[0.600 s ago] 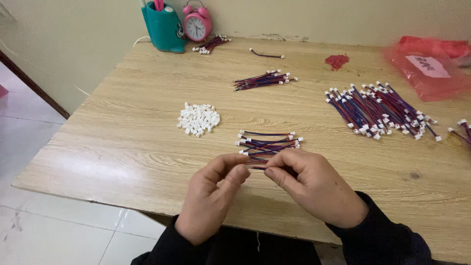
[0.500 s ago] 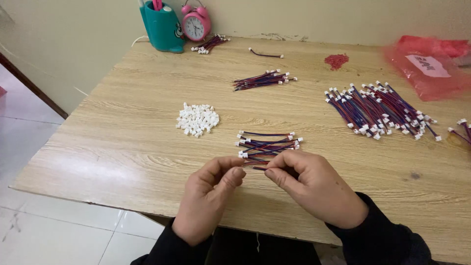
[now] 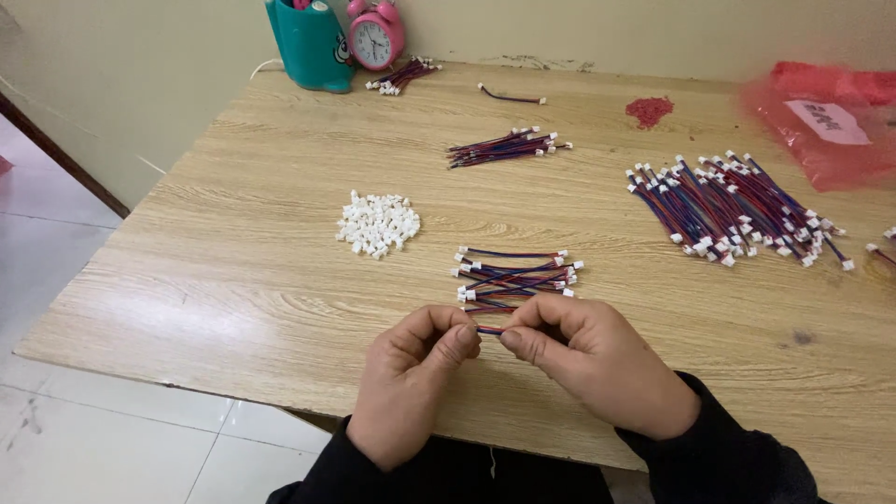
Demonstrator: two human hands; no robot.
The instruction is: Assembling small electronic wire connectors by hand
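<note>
My left hand (image 3: 411, 383) and my right hand (image 3: 588, 359) meet at the near edge of the wooden table (image 3: 233, 271). Between their fingertips they pinch one short red-and-blue wire (image 3: 489, 329); only a small piece of it shows. Just beyond the fingers lies a small bundle of the same wires with white end connectors (image 3: 515, 277). A heap of loose white connectors (image 3: 378, 223) sits to the left of that bundle.
A large pile of finished wires (image 3: 733, 207) lies at the right, a smaller bundle (image 3: 507, 147) at mid-table, another (image 3: 401, 77) near a pink alarm clock (image 3: 375, 35) and teal holder (image 3: 308, 42). A red plastic bag (image 3: 826, 121) lies far right.
Both hands have stayed at the near edge; the fingertips have drawn slightly closer together around the wire.
</note>
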